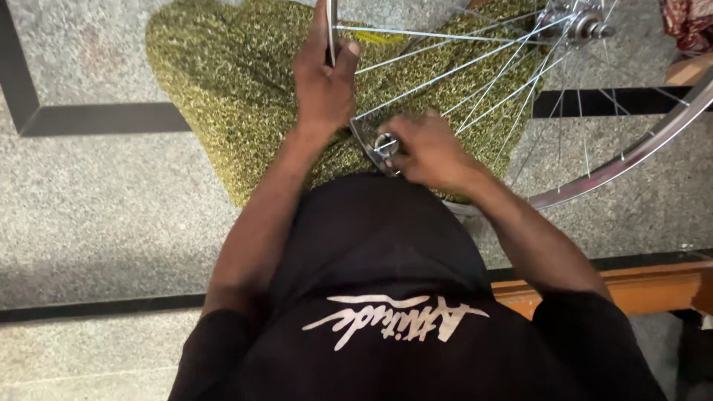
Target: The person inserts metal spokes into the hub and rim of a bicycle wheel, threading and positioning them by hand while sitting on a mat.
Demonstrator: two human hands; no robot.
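Floor [96, 215] is filling the left of the frame, grey speckled stone with dark strips. Left hand [323, 78] is clenched around the rim [332, 30] at upper centre, thumb hooked over its edge, steadying it. Right hand [427, 152] is sitting just right of it at centre, fingers closed on a small round metal tool [385, 143] pressed against the rim where the spokes [475, 63] are meeting it. Wheel is lying across the lap, over green patterned trousers [230, 82], hub [583, 26] at upper right, far rim arc sweeping to the right edge. Looks like spoke adjusting is mid-way: wheel is bare, no tyre showing, how many spokes are done cannot be told. Rim is looking shiny, spokes thin and straight. Wooden bench [639, 286] is sitting at lower right.
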